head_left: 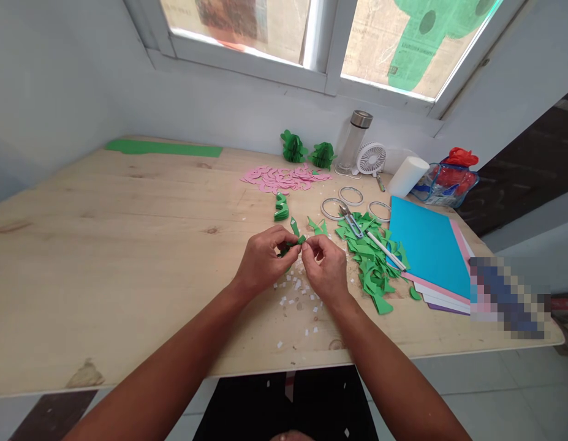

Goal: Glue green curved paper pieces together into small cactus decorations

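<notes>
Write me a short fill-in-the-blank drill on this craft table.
1. Both hands, left hand and right hand, pinch a small ____ paper piece.
2. The pile of cut-outs near the window is ____.
3. The top sheet of the paper stack is ____.

Missing words: green; pink; blue

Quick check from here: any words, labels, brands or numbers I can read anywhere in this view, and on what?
None can be read.
Newspaper sheets behind the window panes: lines of print, too small and blurred to make out.
Bottle, small fan, tape rolls, coloured paper sheets: no lettering visible.
Green paper piece in the hands: plain.
</notes>
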